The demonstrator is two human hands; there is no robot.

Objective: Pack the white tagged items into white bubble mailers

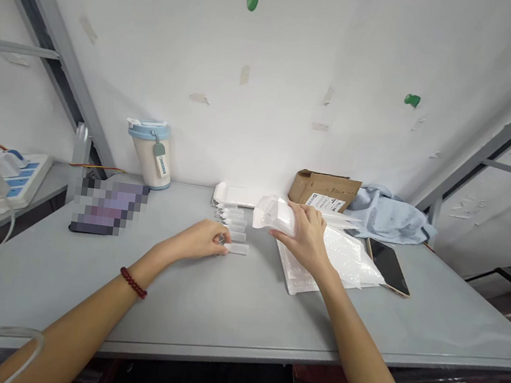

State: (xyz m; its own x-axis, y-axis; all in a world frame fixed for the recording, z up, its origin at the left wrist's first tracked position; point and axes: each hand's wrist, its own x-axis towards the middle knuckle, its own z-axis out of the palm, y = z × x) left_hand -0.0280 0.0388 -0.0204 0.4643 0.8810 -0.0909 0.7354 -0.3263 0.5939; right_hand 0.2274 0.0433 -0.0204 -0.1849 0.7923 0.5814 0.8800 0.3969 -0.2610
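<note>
My left hand, with a dark red bead bracelet at the wrist, pinches the left end of a small translucent white strip low over the grey table. Behind it, several similar strips lie in a column, with small loops at their left ends. My right hand grips a white translucent packet above the table, to the right of the column. What the packet contains cannot be made out. A white flat piece lies at the column's far end, by the wall.
Clear plastic bags and a phone lie at right. Behind stand a cardboard box and a blue cloth. At left are a lidded cup, a partly blurred phone and a power strip.
</note>
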